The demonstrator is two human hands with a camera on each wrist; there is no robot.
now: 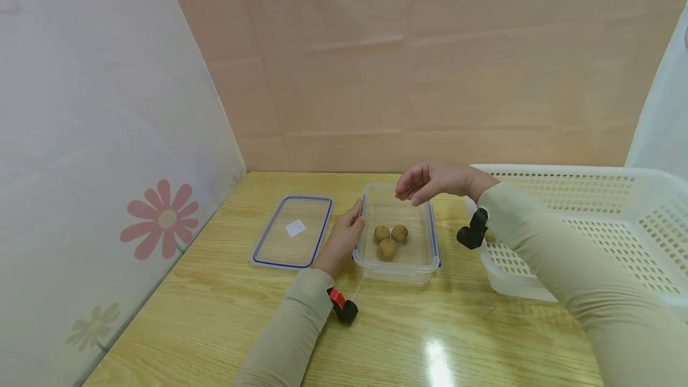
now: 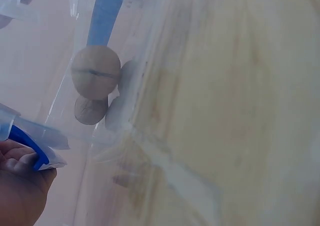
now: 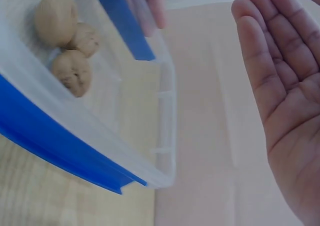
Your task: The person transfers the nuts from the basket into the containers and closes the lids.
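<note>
Nearest, table: a pale wooden table (image 1: pixel 215 315) runs from the camera to the back wall, with a glare spot near the front edge.
Left hand: the left hand (image 1: pixel 344 239) rests against the left rim of the clear container, fingers curled over the edge beside its blue clip; the left wrist view shows fingertips (image 2: pixel 20 161) at that clip.
Clear container: a lidless rectangular plastic container (image 1: pixel 424 258) sits at the table's middle, its long axis running from the person toward the back wall, open side up.
Walnuts: three walnuts (image 1: pixel 390 240) lie bunched on the container floor, touching one another, in the half nearer the person.
Lid: the blue-rimmed clear lid (image 1: pixel 292 232) lies flat just left of the container, parallel to it, a small white label at its centre.
Right hand: the right hand (image 1: pixel 430 181) hovers above the container's far end, fingers loosely spread and drooping, holding nothing; the right wrist view shows a bare palm (image 3: pixel 290 101).
Basket: a white perforated basket (image 1: pixel 618 220) stands to the right of the container, near it but apart, under the right forearm.
Backdrop: a peach wall (image 1: pixel 430 64) stands behind, and a white panel with a red flower (image 1: pixel 161 217) on the left.
</note>
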